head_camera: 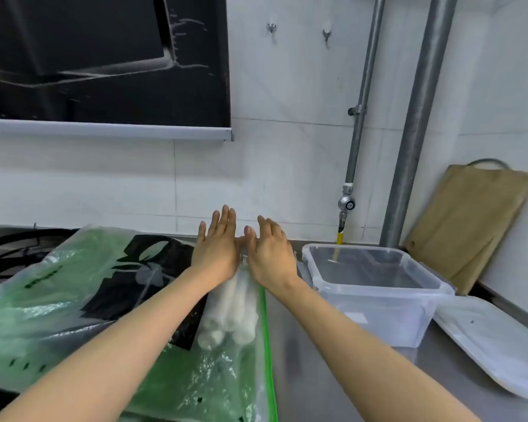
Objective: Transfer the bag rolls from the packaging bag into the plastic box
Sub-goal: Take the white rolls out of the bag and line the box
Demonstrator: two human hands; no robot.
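hands (pixel 244 254) flat, several bag rolls (pixel 229 312), one plastic box (pixel 375 296)

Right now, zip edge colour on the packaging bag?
Bright green zip edge, clearest in the head view.

Both bare forearms are reaching forward from the lower corners of the view and converging toward the middle. The left bare hand (pixel 216 251) is lying flat, back facing up, its fingers (pixel 224 219) straight, close together and pointing away from the body. The right bare hand (pixel 272 254) is sitting just beside it, back up too, fingers loosely extended and slightly curled, its thumb side nearly touching the left hand. Neither hand is gripping anything.
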